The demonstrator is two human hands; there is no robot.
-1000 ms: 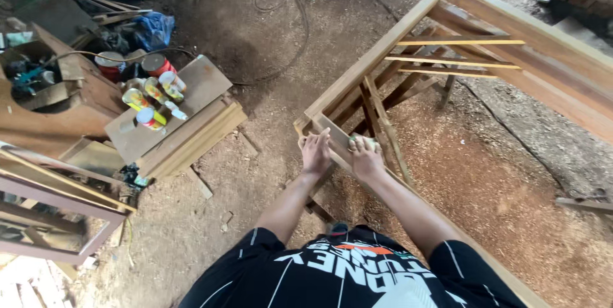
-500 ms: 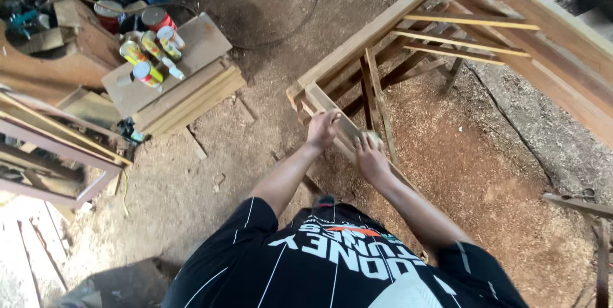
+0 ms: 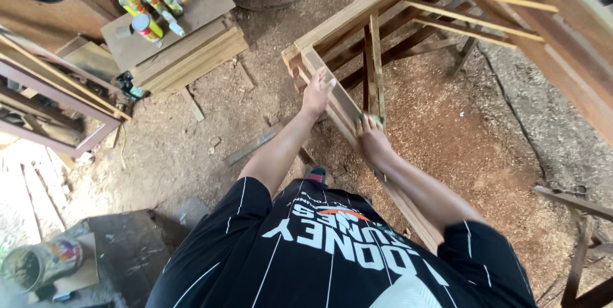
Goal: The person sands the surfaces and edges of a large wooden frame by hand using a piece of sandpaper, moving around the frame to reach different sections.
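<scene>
Now both hands (image 3: 317, 92) press wooden frame (image 3: 338, 100).

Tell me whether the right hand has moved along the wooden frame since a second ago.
Yes. The right hand has slid back along the frame rail toward the person, away from the frame's corner, while the left hand stays nearer that corner.
</scene>
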